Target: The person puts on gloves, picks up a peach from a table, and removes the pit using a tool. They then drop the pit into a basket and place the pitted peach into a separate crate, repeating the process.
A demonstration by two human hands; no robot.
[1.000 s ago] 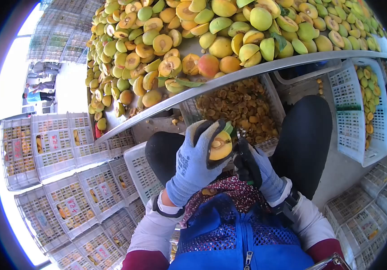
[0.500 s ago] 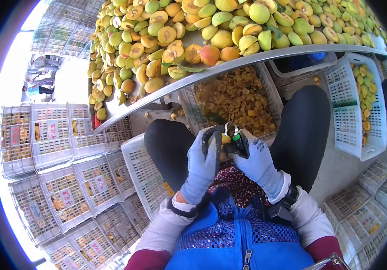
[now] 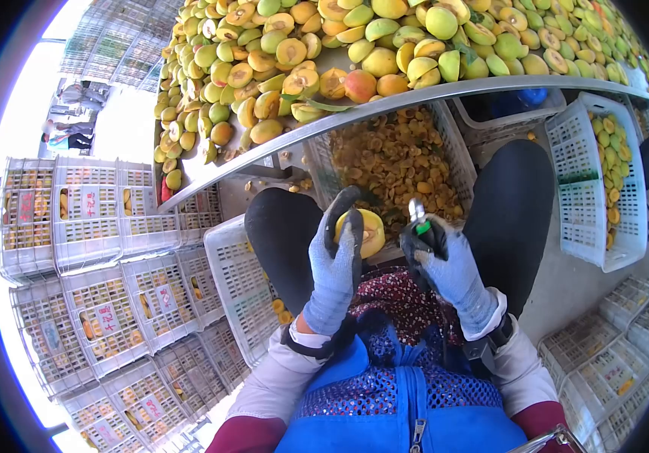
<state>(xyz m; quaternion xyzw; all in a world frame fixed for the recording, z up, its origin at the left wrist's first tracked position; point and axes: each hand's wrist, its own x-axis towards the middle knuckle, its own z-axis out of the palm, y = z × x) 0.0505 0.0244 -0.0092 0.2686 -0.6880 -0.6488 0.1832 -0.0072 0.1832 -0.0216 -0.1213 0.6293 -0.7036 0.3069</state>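
I count two gloved hands (image 3: 333, 260), one cut fruit (image 3: 370, 233), one tool (image 3: 420, 220), and one crate of scraps (image 3: 454, 155) below the table's (image 3: 490, 86) near edge; the heaped fruit (image 3: 441, 23) I cannot count.

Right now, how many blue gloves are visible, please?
2: one blue glove on the left hand, holding a cut fruit; the other glove on the right hand, holding a metal-tipped tool.

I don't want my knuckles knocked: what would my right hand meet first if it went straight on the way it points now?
Your right hand, metal tool leading, would probably meet the fruit scraps in the crate ahead; its height is unclear, so it might pass above them.
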